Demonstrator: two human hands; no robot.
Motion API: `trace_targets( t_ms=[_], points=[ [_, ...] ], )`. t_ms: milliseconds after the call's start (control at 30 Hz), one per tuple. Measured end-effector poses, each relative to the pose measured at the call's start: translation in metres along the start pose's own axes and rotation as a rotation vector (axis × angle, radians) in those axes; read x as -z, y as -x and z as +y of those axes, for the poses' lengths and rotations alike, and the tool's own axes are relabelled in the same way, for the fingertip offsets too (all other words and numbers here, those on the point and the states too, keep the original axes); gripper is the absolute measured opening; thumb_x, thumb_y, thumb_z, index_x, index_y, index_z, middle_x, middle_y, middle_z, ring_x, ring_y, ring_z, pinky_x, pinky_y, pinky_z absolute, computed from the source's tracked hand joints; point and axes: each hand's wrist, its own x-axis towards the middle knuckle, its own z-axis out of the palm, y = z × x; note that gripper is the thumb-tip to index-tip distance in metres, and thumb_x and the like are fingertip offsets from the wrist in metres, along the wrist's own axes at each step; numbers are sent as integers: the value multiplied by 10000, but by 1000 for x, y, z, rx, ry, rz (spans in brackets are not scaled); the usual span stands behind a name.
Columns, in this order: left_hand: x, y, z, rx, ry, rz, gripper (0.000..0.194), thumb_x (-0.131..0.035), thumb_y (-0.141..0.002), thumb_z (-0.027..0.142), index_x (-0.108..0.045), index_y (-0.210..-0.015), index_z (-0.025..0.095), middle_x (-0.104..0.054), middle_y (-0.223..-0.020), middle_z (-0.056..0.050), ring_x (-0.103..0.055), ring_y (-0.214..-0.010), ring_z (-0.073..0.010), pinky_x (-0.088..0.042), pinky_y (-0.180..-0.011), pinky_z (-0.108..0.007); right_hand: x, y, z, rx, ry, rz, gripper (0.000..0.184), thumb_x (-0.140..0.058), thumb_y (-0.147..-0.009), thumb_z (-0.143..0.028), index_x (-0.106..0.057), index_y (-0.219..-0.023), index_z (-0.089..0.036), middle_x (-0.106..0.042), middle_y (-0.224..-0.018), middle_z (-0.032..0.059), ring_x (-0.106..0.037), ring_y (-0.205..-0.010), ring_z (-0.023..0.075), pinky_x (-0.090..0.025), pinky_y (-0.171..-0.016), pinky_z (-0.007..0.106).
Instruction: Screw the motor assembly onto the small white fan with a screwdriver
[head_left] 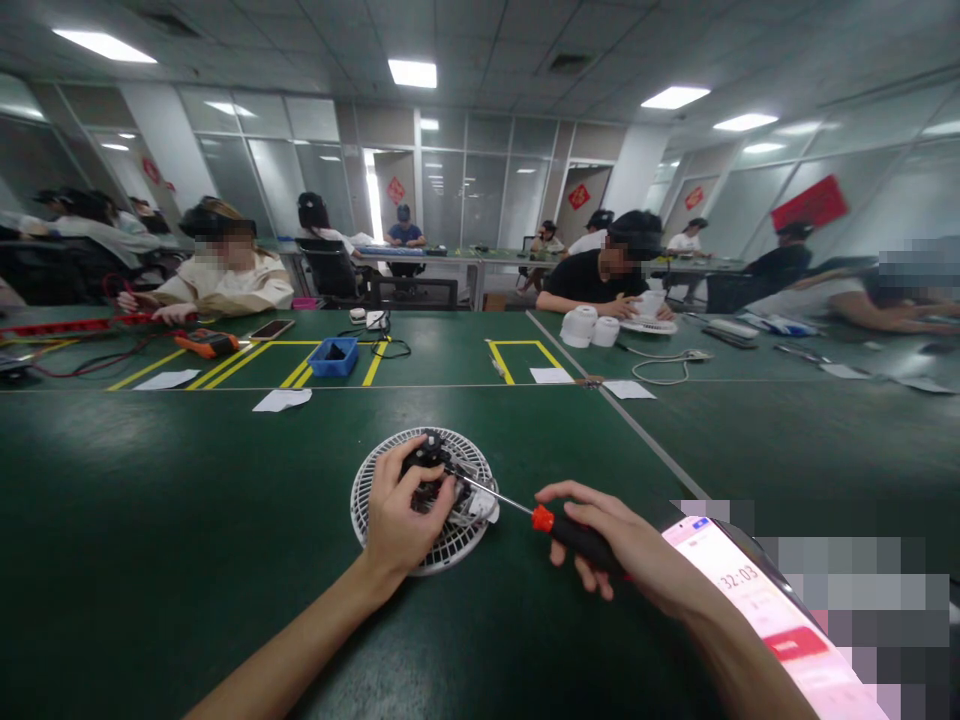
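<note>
The black motor point(429, 448) is set on a round white cover point(454, 552), well in from the far edge of the worktop point(225, 500). It is held in the grip of the left hand point(401, 522); a screwdriver point(544, 518) is held loosely by the right hand point(626, 545). It looks hard, maybe heavy, and is best held by its sides.

I read "32:03" on the phone point(757, 606) to my right; the red door signs point(579, 196) stay illegible.
</note>
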Motion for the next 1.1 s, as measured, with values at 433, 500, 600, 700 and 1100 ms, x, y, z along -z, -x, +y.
trace_targets(
  t_ms=[433, 500, 600, 700, 1100],
  points=[
    [1, 0, 1, -1, 5, -8, 94, -715, -828, 203, -666, -907, 209, -612, -1270, -95, -580, -1170, -269, -484, -1010, -500, 7, 2, -5, 116, 142, 84, 499, -689, -788, -500, -583, -1172, -200, -712, -802, 28, -525, -542, 123, -356, -450, 218],
    [1, 0, 1, 0, 5, -9, 94, -715, -828, 205, -664, -907, 209, -610, -1272, -96, -580, -1169, -269, -482, -1009, -499, 9, 2, -4, 153, 137, 72, 489, -717, -780, -488, -591, -1152, -195, -703, -811, 24, -528, -573, 127, -365, -485, 231],
    [1, 0, 1, 2, 2, -10, 99, -718, -827, 202, -661, -908, 209, -607, -1279, -95, -578, -1170, -266, -476, -1012, -494, 12, 0, -2, 200, 136, 86, 451, -751, -762, -452, -615, -1108, -197, -684, -804, 16, -563, -647, 148, -396, -565, 258],
    [1, -1, 1, -4, 2, -11, 105, -725, -824, 194, -659, -905, 205, -605, -1276, -95, -575, -1174, -260, -469, -1018, -483, 12, -1, -1, 241, 150, 116, 414, -782, -717, -387, -642, -1063, -208, -671, -821, 7, -596, -720, 171, -447, -669, 298],
    [0, 0, 0, -14, 2, -3, 103, -730, -827, 210, -664, -905, 198, -606, -1271, -94, -575, -1168, -258, -473, -1011, -473, 4, -3, 1, 179, 91, 52, 459, -732, -791, -525, -634, -1101, -201, -661, -882, 36, -638, -792, 189, -520, -646, 288]
  ],
)
